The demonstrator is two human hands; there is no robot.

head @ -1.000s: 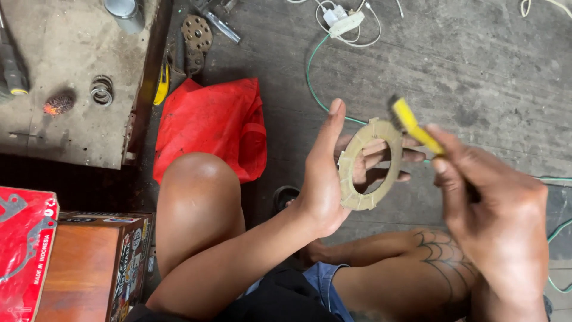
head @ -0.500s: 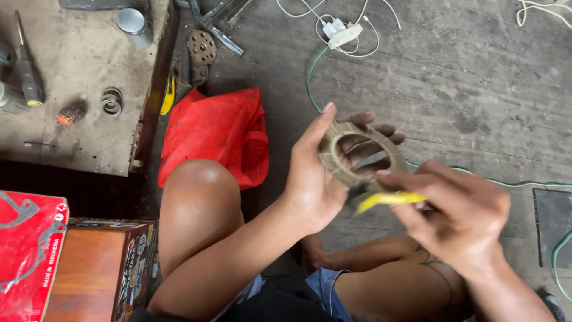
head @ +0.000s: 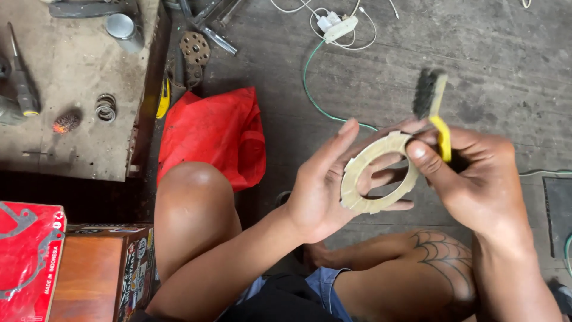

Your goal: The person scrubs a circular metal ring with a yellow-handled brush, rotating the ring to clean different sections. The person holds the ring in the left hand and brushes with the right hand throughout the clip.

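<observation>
My left hand (head: 325,182) holds a flat tan ring-shaped plate (head: 372,173) with notched segments, its fingers behind the ring and the thumb up along its left edge. My right hand (head: 476,179) grips a small brush (head: 434,107) with a yellow handle and dark bristles. The brush head stands upright above the ring's upper right edge, and the right thumb touches the ring there. Both hands are above my bent knees, over a grey concrete floor.
A red plastic bag (head: 217,134) lies on the floor beside my left knee. A dirty metal bench top (head: 71,143) at the left carries a screwdriver (head: 22,83), a metal cup (head: 122,30) and small rings (head: 106,107). Red boxes (head: 30,262) sit lower left. A green cable (head: 316,101) and white wires cross the floor.
The right hand has raised the brush from across the ring's lower edge to upright above its upper right edge. The left hand has kept hold of the ring, tilting it slightly.
</observation>
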